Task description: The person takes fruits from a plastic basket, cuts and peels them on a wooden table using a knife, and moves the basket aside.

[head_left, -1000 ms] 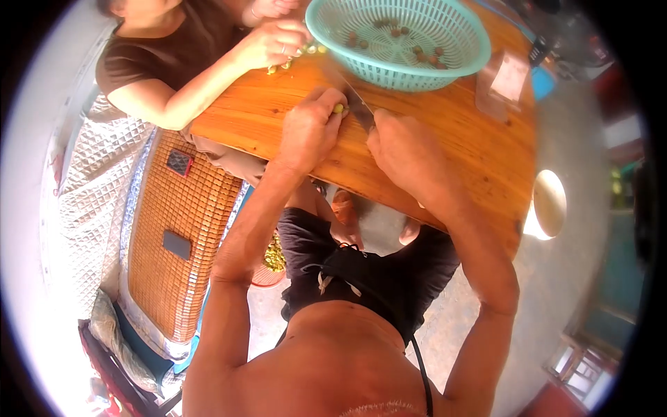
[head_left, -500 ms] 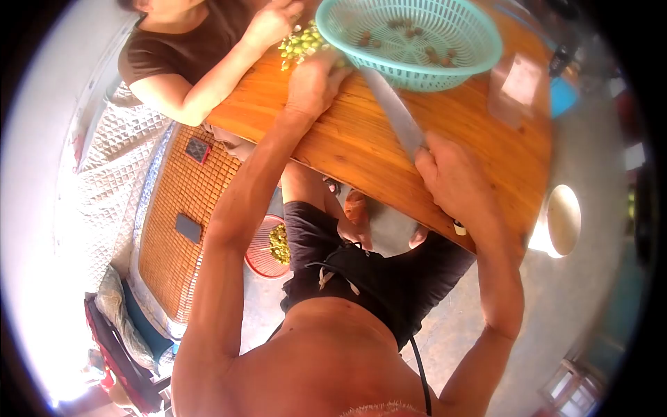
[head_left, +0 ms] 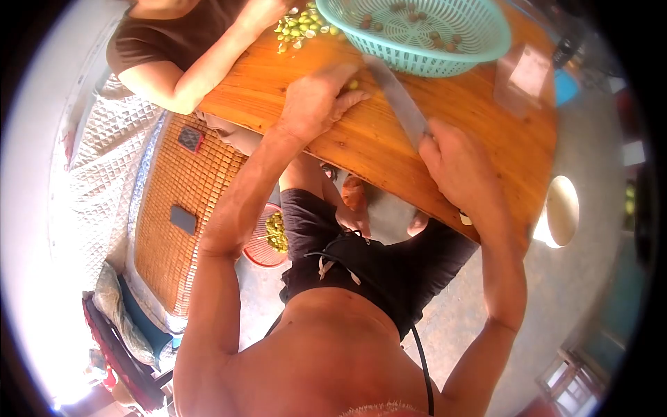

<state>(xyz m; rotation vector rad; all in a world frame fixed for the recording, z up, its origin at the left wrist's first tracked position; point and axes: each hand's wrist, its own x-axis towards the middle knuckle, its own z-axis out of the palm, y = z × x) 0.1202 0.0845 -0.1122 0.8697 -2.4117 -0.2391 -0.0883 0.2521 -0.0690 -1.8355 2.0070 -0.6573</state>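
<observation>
My left hand (head_left: pixel 318 103) is over the wooden table (head_left: pixel 361 149), its thumb and fingers curled around a small green fruit (head_left: pixel 353 84). In my right hand (head_left: pixel 458 167) is the handle of a knife (head_left: pixel 397 97). The long flat blade points up and left, its tip near the basket and a little right of my left hand. Several small green and whitish fruits (head_left: pixel 300 29) lie in a heap at the table's far left. A teal plastic basket (head_left: pixel 434 67) stands beyond the blade, with a few brownish round things inside.
Another person's forearm (head_left: pixel 217 73) rests on the table's left edge beside the heap. A clear container with a pale label (head_left: pixel 528 73) sits at the right. Below are a red basket (head_left: pixel 258 250) of green pieces and a white bucket (head_left: pixel 556 215) on the floor.
My left hand has drawn back from the heap toward me and now has a small green fruit in its fingers. The knife stays in my right hand, nearly in place.
</observation>
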